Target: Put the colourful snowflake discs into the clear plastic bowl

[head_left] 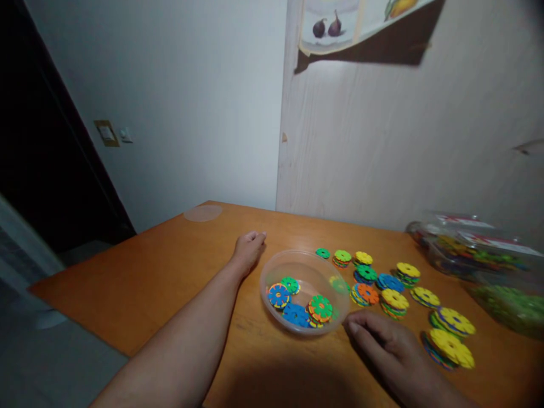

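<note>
A clear plastic bowl [272, 272] stands on the table between my hands. In it lie several flower-shaped plastic discs: a blue disc [279, 296] leaning up with others, a small green disc [290, 285], a flat blue disc [296, 315] and a stack topped by a green disc [320, 309]. My left hand [250, 252] rests closed on the tabletop, left of the bowl and apart from it; no object shows in it. Close by the bowl's lower right side, my right hand [385, 345] is loosely curled with nothing visible in it. Whether its fingertips touch the bowl, I cannot tell.
Stacks of discs cover the table's right side, including yellow-topped stacks [408, 272] and an orange-topped pile [368, 293]. Clear plastic boxes [476, 246] of coloured pieces stand at far right. A round translucent lid [203, 213] lies at the back left corner of the wooden table [161, 260].
</note>
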`<state>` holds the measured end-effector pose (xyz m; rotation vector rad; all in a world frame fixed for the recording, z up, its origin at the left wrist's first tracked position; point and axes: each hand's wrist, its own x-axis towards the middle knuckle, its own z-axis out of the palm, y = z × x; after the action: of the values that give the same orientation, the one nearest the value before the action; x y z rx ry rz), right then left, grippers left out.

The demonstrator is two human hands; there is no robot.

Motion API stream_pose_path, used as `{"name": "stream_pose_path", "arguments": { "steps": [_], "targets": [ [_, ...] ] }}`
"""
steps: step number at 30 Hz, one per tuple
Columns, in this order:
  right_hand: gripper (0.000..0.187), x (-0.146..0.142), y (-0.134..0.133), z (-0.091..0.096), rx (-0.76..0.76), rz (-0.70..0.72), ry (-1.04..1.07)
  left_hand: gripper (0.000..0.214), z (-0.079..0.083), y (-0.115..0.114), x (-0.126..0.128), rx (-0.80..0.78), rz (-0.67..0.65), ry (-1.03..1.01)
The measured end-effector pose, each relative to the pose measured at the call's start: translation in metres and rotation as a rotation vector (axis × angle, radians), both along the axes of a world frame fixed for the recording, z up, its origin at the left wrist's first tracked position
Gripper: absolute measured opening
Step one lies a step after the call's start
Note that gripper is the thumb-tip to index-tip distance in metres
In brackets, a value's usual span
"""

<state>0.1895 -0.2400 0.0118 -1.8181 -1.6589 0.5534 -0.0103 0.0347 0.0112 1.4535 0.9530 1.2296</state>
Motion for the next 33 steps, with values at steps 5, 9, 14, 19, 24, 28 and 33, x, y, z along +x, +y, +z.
{"name": "stream_pose_path", "arguments": {
  "steps": [5,9,14,19,24,28,33],
  "targets": [
    [0.027,0.000,-0.006,0.017,0.039,-0.071,-0.094,0.037,-0.011,0.010,0.003,-0.021,-0.008,-0.006],
    [0.022,0.014,0.009,0.056,0.047,-0.125,-0.422,0.036,-0.012,0.013,0.004,-0.001,-0.001,0.011],
    [0.017,0.034,0.057,0.085,-0.053,0.041,-0.772,0.035,-0.010,0.010,0.005,0.050,0.038,0.079],
    [0.026,0.034,0.091,0.075,-0.197,0.202,-0.889,0.036,-0.008,0.008,0.005,0.098,0.038,0.139],
    [0.024,0.034,0.106,0.070,-0.326,0.216,-0.805,0.037,-0.008,0.009,0.006,0.126,0.047,0.171],
    [0.025,0.038,0.111,0.069,-0.375,0.210,-0.702,0.038,-0.008,0.010,0.005,0.148,0.051,0.208],
    [0.021,0.042,0.112,0.068,-0.364,0.208,-0.558,0.038,-0.011,0.013,0.005,0.168,0.042,0.209]
  ]
}}
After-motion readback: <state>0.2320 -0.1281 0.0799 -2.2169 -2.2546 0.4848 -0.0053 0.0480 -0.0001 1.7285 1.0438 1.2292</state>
